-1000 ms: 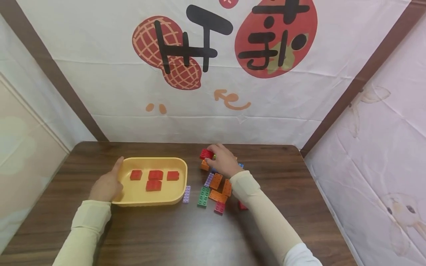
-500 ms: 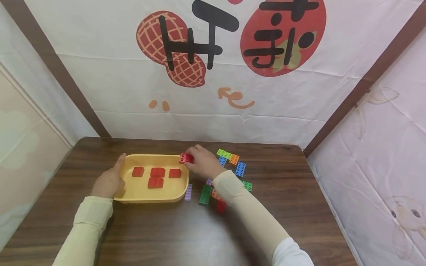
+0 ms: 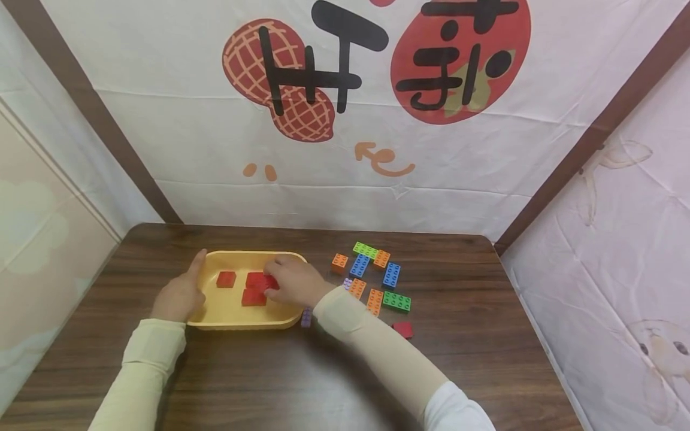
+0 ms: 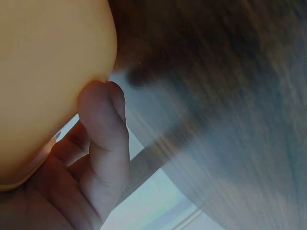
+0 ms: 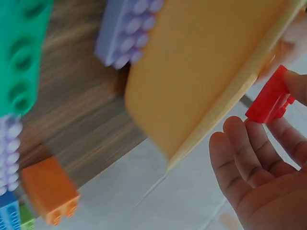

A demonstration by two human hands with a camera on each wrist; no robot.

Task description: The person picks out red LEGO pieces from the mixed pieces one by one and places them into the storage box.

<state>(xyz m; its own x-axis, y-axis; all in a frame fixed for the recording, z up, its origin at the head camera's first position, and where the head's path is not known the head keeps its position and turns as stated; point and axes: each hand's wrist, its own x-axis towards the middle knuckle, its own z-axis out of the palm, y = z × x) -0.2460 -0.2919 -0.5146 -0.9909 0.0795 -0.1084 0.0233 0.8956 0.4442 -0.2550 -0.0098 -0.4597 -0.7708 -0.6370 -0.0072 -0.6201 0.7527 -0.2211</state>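
A yellow tray stands at the left of the table, with red bricks lying inside. My left hand grips its left rim, index finger stretched along the edge; in the left wrist view fingers touch the tray's wall. Over the tray's right half is my right hand. Its thumb and fingers pinch a red brick, plainly visible in the right wrist view. From the head, that brick merges with the red ones beneath, and the hand hides part of the tray.
Right of the tray lie loose bricks: orange, blue, lime, green and red. A purple brick sits beside the tray's right side. The right forearm covers others. A printed cloth hangs behind the table.
My right hand has picked a red brick from the loose pile and carried it left, over the rim and into the tray area. My left hand stays on the tray's left rim.
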